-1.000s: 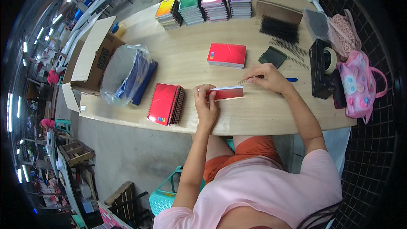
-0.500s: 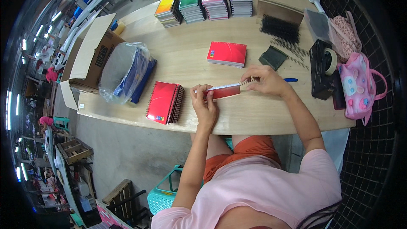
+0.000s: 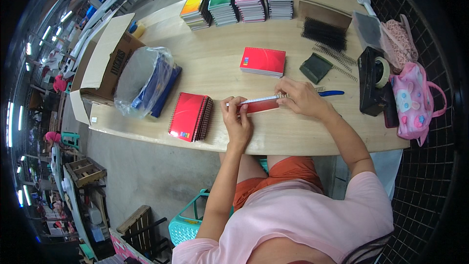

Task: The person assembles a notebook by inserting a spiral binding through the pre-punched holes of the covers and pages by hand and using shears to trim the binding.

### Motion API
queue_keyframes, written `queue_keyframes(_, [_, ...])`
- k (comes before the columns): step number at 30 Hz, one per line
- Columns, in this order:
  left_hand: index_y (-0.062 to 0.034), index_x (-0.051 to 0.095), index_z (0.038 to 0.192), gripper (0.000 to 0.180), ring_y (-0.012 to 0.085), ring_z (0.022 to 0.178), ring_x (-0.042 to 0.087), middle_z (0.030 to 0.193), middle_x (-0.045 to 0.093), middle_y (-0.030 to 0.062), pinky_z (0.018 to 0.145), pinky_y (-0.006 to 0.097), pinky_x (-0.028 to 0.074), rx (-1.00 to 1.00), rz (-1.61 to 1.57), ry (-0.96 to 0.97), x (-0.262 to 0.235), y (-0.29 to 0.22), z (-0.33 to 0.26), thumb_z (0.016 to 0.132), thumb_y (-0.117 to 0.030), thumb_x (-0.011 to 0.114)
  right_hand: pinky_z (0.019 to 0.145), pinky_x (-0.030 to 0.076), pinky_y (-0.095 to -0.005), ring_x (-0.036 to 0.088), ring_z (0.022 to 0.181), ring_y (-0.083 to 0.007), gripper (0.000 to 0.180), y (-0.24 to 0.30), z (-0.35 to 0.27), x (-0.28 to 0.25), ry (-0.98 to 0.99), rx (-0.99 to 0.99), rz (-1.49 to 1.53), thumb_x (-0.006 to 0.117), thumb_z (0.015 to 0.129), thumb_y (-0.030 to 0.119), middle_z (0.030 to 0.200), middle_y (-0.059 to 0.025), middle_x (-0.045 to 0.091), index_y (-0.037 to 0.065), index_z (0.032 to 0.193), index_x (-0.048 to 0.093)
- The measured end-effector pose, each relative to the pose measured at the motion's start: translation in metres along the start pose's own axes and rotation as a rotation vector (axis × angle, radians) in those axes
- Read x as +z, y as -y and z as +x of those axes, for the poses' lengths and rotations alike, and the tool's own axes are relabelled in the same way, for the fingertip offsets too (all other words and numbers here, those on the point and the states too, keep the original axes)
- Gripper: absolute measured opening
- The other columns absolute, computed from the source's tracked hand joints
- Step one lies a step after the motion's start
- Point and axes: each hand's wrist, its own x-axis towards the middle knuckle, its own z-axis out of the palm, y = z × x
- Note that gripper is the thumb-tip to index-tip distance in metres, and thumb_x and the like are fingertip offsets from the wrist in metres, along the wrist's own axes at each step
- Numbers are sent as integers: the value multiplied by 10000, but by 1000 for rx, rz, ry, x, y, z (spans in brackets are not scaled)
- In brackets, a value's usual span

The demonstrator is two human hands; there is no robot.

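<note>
My left hand [image 3: 237, 119] grips a small red notebook [image 3: 264, 105] by its left end, holding it on edge above the table. Along its upper edge runs a white strip of page edges. At the notebook's right end, the fingers of my right hand [image 3: 300, 97] pinch a dark wire spiral coil [image 3: 282, 96], which touches the corner; part of it trails out behind the hand. Beyond them lies a stack of red covers and pages [image 3: 263, 61] with no coil showing. Left of my left hand is a pile of spiral-bound red notebooks [image 3: 187, 117].
Yellow, green, pink and purple notebook stacks [image 3: 250, 4] line the far edge. Black coils [image 3: 324, 34], a dark green pad [image 3: 316, 68] and a blue tool [image 3: 332, 93] lie right. A black tape dispenser [image 3: 372, 82] and pink bag [image 3: 413, 99] stand beyond; a cardboard box [image 3: 107, 63] stands left.
My right hand has moved slightly left and closer to the notebook, and the coil now meets its right end. More of the blue tool shows. The left hand keeps its hold.
</note>
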Motion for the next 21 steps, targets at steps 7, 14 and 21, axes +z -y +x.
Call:
queue_keyframes(7, [-24,605,996,81,277,954,509,977,548,129,765,360,445,21,-3,-9,1,2,0,927,-65,613,770,495,-413,600,953,-312,183,5,2,9,-58,-37,-96,709,817,149,884,-86,640,31,947,660])
queue_keyframes(14, [-18,602,993,75,274,961,500,956,562,121,776,364,443,-23,-22,0,0,0,-1,923,-44,612,790,497,-400,599,936,-289,185,10,3,15,-161,-74,-171,731,796,172,929,-75,637,56,920,658])
queue_keyframes(21, [-10,600,992,77,286,988,493,940,563,125,828,381,434,-14,-34,17,0,-4,0,919,-35,607,887,465,-432,576,1037,-300,206,10,2,20,-108,-85,-248,747,782,229,996,-83,637,76,900,673])
